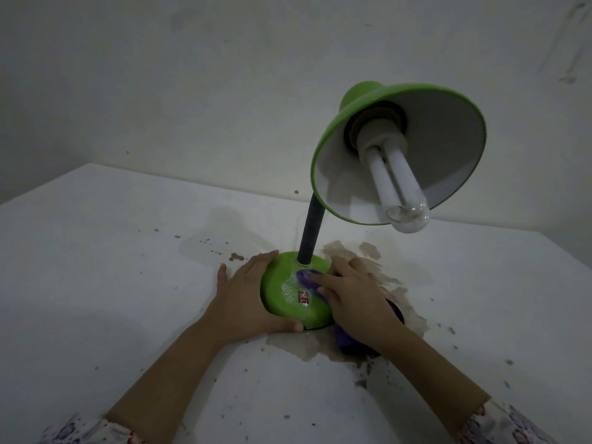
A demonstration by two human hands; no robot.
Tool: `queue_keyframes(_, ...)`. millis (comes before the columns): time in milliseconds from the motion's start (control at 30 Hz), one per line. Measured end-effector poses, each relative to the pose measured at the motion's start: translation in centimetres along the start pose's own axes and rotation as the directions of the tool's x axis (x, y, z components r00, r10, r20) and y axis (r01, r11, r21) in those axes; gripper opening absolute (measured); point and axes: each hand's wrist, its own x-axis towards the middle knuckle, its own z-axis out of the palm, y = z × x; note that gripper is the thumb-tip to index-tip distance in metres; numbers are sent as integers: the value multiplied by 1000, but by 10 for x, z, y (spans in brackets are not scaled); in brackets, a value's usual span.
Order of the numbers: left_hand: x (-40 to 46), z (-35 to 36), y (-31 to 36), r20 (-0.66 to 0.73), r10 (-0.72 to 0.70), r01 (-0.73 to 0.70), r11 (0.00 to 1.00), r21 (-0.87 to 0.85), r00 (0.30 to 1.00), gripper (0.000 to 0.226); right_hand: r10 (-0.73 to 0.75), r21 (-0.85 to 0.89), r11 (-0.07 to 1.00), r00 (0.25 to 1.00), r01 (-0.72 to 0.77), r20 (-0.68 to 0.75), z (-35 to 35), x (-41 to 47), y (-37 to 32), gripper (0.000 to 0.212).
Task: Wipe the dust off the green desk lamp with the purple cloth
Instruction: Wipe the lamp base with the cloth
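Lamp: green desk lamp [290, 293], upright near the middle of the white table [96, 267], toward its far edge; round base flat on the top.
Base: glossy green, speckled with pale dust around a small red switch [303, 297].
Neck: dark ribbed stem [309, 232] rising from the rear of the base, leaning slightly right.
Shade: green outside, white inside [448, 129], tilted toward the camera; twin-tube bulb [397, 184] projecting past the rim.
Left hand: [246, 299] cupped against the left side of the base, fingers curved along its rim, thumb at the near edge.
Right hand: [355, 296] over the right side of the base, fingers fairly straight, pressing the cloth down onto it.
Cloth: purple cloth [307, 278] bunched under the right fingers beside the foot of the stem; remainder trailing beneath the palm onto the table.
Table surface: brown stains [349, 251] around and behind the base, dark specks scattered toward the near edge.
Sleeves: floral cuffs [499, 424] at both lower corners of the view.
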Motion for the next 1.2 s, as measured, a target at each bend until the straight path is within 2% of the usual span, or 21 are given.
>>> queue_keyframes(67, 0, 0, 1, 1, -3, 3, 1000, 1, 1000, 134, -21, -42, 999, 1000, 21, 11, -1, -7, 3, 30)
queue_keyframes(167, 0, 0, 1, 3, -1, 1, 1000, -7, 1000, 133, 67, -66, 996, 998, -68, -13, -1, 4, 5, 29)
queue_keyframes(267, 0, 0, -1, 5, -6, 6, 1000, -13, 1000, 134, 123, -6, 992, 991, -124, -50, 5, 15, -7, 27)
queue_keyframes(333, 0, 1, -1, 1, -3, 3, 1000, -12, 1000, 134, 95, 46, 995, 993, -91, -77, 12, 10, -14, 26)
queue_keyframes(400, 0, 2, -1, -4, 2, -2, 1000, -8, 1000, 134, 40, 118, 993, 997, -32, -62, 18, -2, -13, 34)
queue_keyframes(500, 1, 3, -1, -6, 3, -3, 1000, -11, 1000, 134, -21, 137, 991, 997, 10, 76, 14, -11, 1, 55)
queue_keyframes(600, 1, 1, -3, -5, 7, -7, 1000, -15, 1000, 134, 39, 202, 978, 996, -56, 85, 2, 1, 2, 44)
queue_keyframes(733, 1, 2, -3, -18, 6, -6, 1000, -22, 1000, 134, 120, 408, 903, 991, -134, 59, -12, 13, -21, 34)
queue_keyframes(833, 2, 2, -4, -24, 14, -14, 999, -29, 1000, 134, 73, 364, 929, 997, -75, 19, -11, -6, -30, 35)
queue_keyframes(1000, 2, 3, -4, -22, 14, -15, 999, -39, 1000, 134, 34, 277, 959, 994, -63, 106, -15, -20, -20, 41)
queue_keyframes(1133, 2, 1, -4, -17, 15, -16, 998, -59, 1000, 133, 65, 252, 965, 998, -67, 15, -15, -9, -21, 35)
queue_keyframes(1200, 1, 0, -4, -19, 18, -19, 998, -62, 1000, 131, 73, 320, 946, 997, -58, -37, -12, -8, -25, 33)
